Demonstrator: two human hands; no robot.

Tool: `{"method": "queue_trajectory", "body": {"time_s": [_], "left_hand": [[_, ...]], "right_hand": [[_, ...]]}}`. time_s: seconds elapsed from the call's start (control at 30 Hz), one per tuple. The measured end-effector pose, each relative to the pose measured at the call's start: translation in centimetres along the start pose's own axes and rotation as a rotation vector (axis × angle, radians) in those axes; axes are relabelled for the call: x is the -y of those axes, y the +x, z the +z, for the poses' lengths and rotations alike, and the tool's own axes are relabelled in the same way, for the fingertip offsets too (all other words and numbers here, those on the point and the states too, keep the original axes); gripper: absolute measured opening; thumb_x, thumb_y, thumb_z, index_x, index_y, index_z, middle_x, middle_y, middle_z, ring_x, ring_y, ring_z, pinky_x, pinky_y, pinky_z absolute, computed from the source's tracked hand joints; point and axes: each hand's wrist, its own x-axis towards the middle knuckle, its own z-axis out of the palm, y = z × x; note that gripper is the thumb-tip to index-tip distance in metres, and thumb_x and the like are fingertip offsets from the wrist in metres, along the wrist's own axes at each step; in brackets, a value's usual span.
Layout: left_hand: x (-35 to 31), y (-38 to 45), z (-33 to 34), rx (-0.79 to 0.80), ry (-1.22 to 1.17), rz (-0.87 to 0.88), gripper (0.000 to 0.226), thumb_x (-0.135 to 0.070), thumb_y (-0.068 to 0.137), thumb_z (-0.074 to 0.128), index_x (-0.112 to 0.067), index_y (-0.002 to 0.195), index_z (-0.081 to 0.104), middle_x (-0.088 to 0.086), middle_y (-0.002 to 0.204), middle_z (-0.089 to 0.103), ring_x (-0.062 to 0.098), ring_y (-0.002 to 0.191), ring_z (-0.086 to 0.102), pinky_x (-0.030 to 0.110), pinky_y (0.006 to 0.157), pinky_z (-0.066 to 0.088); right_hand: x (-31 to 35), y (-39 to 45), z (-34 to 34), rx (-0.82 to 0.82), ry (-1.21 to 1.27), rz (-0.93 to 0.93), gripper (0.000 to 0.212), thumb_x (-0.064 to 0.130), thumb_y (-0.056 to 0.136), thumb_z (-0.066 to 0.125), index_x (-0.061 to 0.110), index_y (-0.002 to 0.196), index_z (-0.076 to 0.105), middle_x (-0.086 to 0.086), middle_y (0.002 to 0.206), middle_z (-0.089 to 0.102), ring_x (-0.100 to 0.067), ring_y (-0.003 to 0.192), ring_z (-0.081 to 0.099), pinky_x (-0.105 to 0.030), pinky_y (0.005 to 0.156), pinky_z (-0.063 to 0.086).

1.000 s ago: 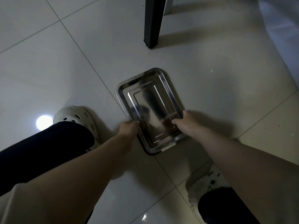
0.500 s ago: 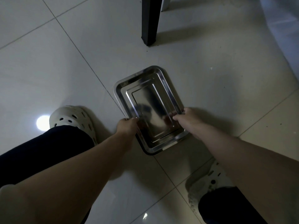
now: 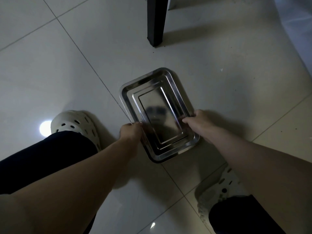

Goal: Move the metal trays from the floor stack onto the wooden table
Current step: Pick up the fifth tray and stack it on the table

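A shiny rectangular metal tray (image 3: 152, 85) lies on the pale tiled floor between my feet, on top of a stack whose lower edge shows at its near end. My left hand (image 3: 130, 133) grips the tray's left long rim near the front corner. My right hand (image 3: 196, 119) grips the right long rim, fingers curled over the edge. The tray's near end looks slightly raised off the one beneath. The wooden table's top is out of view.
A dark table leg (image 3: 155, 21) stands on the floor just beyond the tray. My white clogs sit left (image 3: 74, 124) and right (image 3: 217, 188) of the stack. A bright light spot (image 3: 44, 128) reflects off the tiles at left.
Both hands have tightened on the tray's long rims, and the tray's near end has come up slightly from the stack.
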Motion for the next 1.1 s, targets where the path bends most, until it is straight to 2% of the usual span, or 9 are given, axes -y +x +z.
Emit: {"method": "queue_trajectory", "body": {"time_s": [0.07, 0.13, 0.2, 0.4, 0.53, 0.63, 0.77, 0.93, 1.1], "left_hand": [[-0.1, -0.2, 0.0, -0.007, -0.008, -0.004, 0.012, -0.009, 0.088, 0.058, 0.001, 0.090, 0.065, 0.007, 0.066, 0.051, 0.018, 0.054, 0.043, 0.024, 0.049, 0.033], [-0.1, -0.3, -0.1, -0.010, -0.015, -0.004, 0.024, -0.013, 0.088, 0.059, 0.006, 0.102, 0.065, 0.014, 0.080, 0.058, 0.022, 0.062, 0.049, 0.024, 0.055, 0.036], [-0.2, -0.9, -0.3, -0.002, 0.012, -0.014, 0.031, -0.017, 0.089, 0.060, 0.007, 0.108, 0.063, 0.017, 0.086, 0.061, 0.024, 0.067, 0.053, 0.025, 0.058, 0.039], [-3.4, -5.0, -3.0, -0.026, 0.139, 0.012, 0.023, -0.015, 0.093, 0.054, 0.005, 0.104, 0.060, 0.019, 0.088, 0.064, 0.035, 0.080, 0.064, 0.040, 0.076, 0.054], [-6.7, -9.8, -5.4, -0.016, 0.235, 0.162, 0.021, -0.004, 0.093, 0.050, 0.000, 0.107, 0.064, 0.012, 0.086, 0.061, 0.030, 0.080, 0.059, 0.032, 0.076, 0.048], [-8.6, -14.5, -6.8, -0.032, 0.299, 0.255, 0.020, -0.005, 0.093, 0.051, 0.004, 0.106, 0.064, 0.016, 0.098, 0.064, 0.032, 0.088, 0.062, 0.033, 0.080, 0.051], [-9.7, -21.5, -8.5, -0.007, 0.334, 0.333, 0.030, -0.002, 0.091, 0.047, 0.007, 0.116, 0.062, 0.024, 0.108, 0.066, 0.038, 0.098, 0.065, 0.037, 0.082, 0.054], [-9.1, -30.6, -10.5, 0.004, 0.311, 0.458, 0.028, 0.001, 0.091, 0.044, 0.010, 0.108, 0.063, 0.017, 0.081, 0.059, 0.029, 0.077, 0.056, 0.029, 0.067, 0.044], [-9.0, -38.6, -13.4, 0.033, 0.267, 0.581, 0.026, 0.001, 0.085, 0.050, 0.008, 0.105, 0.066, 0.021, 0.089, 0.064, 0.035, 0.083, 0.064, 0.033, 0.067, 0.050]], "right_hand": [[0.7, -0.9, -0.2, -0.052, 0.009, -0.035, 0.054, 0.048, 0.064, 0.065, 0.014, 0.106, 0.062, -0.009, 0.099, 0.068, -0.030, 0.091, 0.066, -0.042, 0.086, 0.054], [1.4, -2.1, -0.3, -0.101, 0.091, -0.060, 0.026, 0.037, 0.082, 0.067, 0.014, 0.074, 0.057, -0.005, 0.069, 0.058, -0.023, 0.065, 0.056, -0.029, 0.063, 0.046], [1.5, -2.9, -0.5, -0.127, 0.155, -0.088, 0.035, 0.030, 0.092, 0.060, 0.022, 0.063, 0.043, 0.003, 0.061, 0.040, -0.011, 0.054, 0.037, -0.026, 0.052, 0.030], [3.1, -8.4, -2.8, -0.089, 0.255, -0.083, 0.028, 0.027, 0.097, 0.053, 0.002, 0.096, 0.066, -0.008, 0.073, 0.055, -0.019, 0.066, 0.049, -0.028, 0.056, 0.034], [4.7, -13.8, -5.0, -0.083, 0.359, -0.037, 0.030, 0.027, 0.098, 0.053, 0.001, 0.111, 0.063, -0.008, 0.077, 0.060, -0.021, 0.067, 0.056, -0.029, 0.069, 0.043], [5.2, -18.7, -7.3, -0.064, 0.394, -0.022, 0.036, 0.028, 0.098, 0.053, 0.002, 0.122, 0.057, -0.016, 0.101, 0.065, -0.028, 0.084, 0.062, -0.031, 0.072, 0.048], [5.4, -26.5, -10.6, -0.077, 0.424, -0.071, 0.025, 0.020, 0.099, 0.052, 0.001, 0.112, 0.061, -0.009, 0.077, 0.061, -0.021, 0.065, 0.058, -0.027, 0.057, 0.046], [4.2, -35.5, -13.5, -0.170, 0.434, -0.150, 0.030, 0.024, 0.098, 0.053, 0.000, 0.115, 0.061, -0.012, 0.096, 0.065, -0.027, 0.088, 0.062, -0.032, 0.079, 0.050], [3.2, -44.8, -15.9, -0.249, 0.458, -0.272, 0.023, 0.023, 0.099, 0.050, 0.006, 0.109, 0.063, -0.007, 0.089, 0.065, -0.021, 0.077, 0.061, -0.025, 0.060, 0.043]]}}
